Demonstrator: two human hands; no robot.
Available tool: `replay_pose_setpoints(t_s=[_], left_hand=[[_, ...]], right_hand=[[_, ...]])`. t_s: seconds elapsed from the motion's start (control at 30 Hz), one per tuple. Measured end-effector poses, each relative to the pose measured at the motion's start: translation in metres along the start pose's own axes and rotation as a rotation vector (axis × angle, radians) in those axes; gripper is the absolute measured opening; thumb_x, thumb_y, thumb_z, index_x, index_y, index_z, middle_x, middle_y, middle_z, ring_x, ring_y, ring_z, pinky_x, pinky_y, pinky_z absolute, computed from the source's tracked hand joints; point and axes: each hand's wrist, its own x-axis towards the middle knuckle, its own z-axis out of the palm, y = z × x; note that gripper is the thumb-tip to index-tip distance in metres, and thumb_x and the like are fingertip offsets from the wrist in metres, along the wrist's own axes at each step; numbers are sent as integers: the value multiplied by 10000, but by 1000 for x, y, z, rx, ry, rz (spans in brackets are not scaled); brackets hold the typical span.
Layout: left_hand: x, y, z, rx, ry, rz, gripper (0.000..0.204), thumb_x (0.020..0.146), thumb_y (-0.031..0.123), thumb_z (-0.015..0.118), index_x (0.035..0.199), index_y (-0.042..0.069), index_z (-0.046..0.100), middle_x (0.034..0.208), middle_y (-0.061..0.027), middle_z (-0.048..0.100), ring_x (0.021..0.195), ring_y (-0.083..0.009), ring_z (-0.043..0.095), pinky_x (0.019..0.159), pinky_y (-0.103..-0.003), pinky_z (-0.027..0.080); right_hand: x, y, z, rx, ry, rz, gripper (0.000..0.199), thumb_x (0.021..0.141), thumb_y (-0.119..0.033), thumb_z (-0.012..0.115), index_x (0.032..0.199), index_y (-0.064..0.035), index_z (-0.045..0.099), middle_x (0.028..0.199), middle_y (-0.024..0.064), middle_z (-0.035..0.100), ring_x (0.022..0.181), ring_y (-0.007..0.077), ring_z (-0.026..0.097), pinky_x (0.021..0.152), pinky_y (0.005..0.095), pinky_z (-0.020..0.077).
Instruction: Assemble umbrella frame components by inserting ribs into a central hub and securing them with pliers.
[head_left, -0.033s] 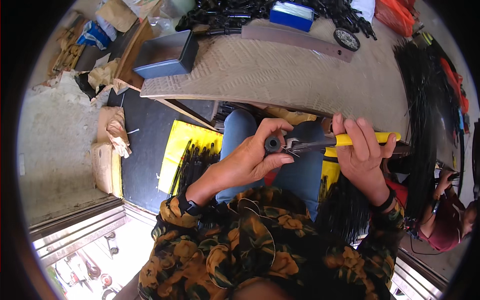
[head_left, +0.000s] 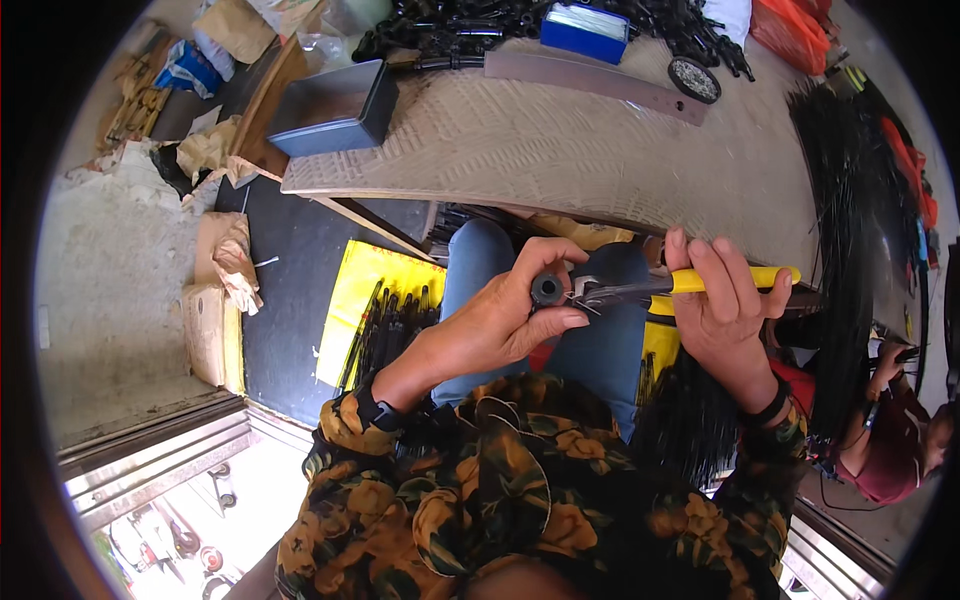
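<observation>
Over my lap, my left hand [head_left: 505,315] is closed around a black cylindrical part [head_left: 546,290], its round, hollow end turned up between thumb and forefinger. My right hand [head_left: 722,305] grips yellow-handled pliers [head_left: 625,292], held roughly level with the jaws pointing left. The jaws meet a small, thin metal piece [head_left: 578,291] at the right side of the black part. Whether that metal piece is a clip or a bent wire is too small to tell. Most of the black part's length is hidden by my left hand.
Ahead is a worktable [head_left: 560,130] bearing a grey bin [head_left: 330,108], a long flat metal bar [head_left: 590,82], a blue box [head_left: 584,33] and piled black parts [head_left: 440,30]. Black rods [head_left: 385,330] lie on yellow sheeting at left. Another person [head_left: 890,440] is at right.
</observation>
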Motion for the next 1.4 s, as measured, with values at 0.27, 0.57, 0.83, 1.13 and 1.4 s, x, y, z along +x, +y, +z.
replay_pose_setpoints(t_s=[0.27, 0.57, 0.83, 1.13, 1.4], left_hand=[[-7, 3, -1, -74, -32, -97, 604, 793, 263, 645, 1248, 17, 334, 1043, -72, 433, 893, -171, 454, 826, -302, 380], [1, 1, -8, -222, -303, 172, 512, 709, 125, 704, 1166, 47, 488, 1097, -82, 561, 828, -225, 543, 761, -313, 439], [-16, 8, -5, -253, -108, -87, 572, 705, 358, 672, 1139, 32, 492, 1080, -68, 521, 937, -175, 530, 822, -292, 410], [-11, -3, -7, -115, -127, 123, 483, 706, 186, 716, 1106, 65, 475, 1007, -80, 513, 841, -227, 518, 730, -305, 426], [-13, 0, -1, -134, 25, -24, 536, 784, 447, 589, 1093, 21, 487, 989, -71, 496, 882, -176, 490, 784, -286, 393]], right_hand=[[9, 15, -19, 418, -230, -64, 251, 719, -233, 665, 921, -107, 585, 1017, 10, 483, 894, 160, 507, 788, 359, 419], [-4, 25, -25, 2089, -1188, 296, 441, 781, -253, 648, 1097, -45, 422, 978, 87, 531, 725, 189, 609, 601, 278, 491], [3, 26, -26, 2206, -1312, 253, 436, 842, -174, 572, 1212, -29, 391, 971, 135, 571, 674, 212, 615, 585, 286, 500], [3, 19, -35, 1832, -929, 238, 494, 736, -136, 640, 1186, -44, 458, 1045, 143, 533, 786, 247, 604, 644, 327, 496], [9, 4, -32, 931, -533, 129, 389, 625, -9, 586, 1011, -59, 589, 992, 103, 506, 843, 269, 535, 711, 381, 434]])
